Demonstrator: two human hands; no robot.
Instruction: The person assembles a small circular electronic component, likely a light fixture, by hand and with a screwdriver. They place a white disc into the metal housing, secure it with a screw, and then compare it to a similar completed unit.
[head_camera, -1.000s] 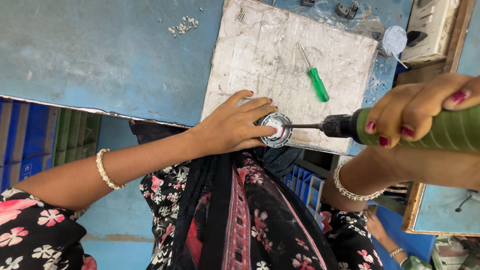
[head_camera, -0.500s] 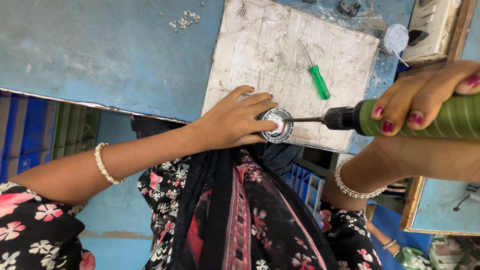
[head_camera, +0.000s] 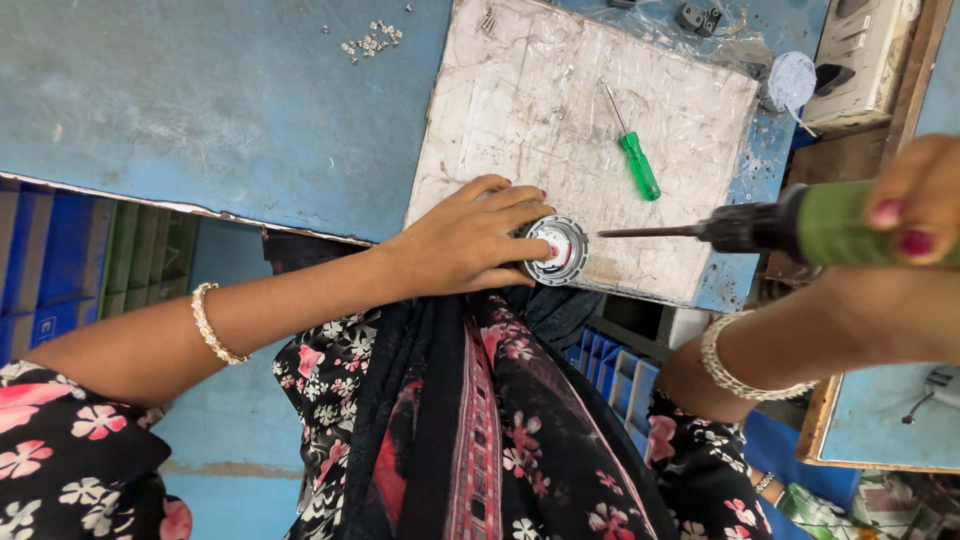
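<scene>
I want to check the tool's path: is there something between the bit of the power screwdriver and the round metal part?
Nothing visible does. The bit of the power screwdriver in the right hand points across bare board at the round metal part. The left hand holds that part from the opposite side; the green screwdriver lies aside.

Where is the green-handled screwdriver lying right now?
In the head view, the green screwdriver lies loose on the white board, right of centre, beyond the round part and untouched by either hand.
</scene>
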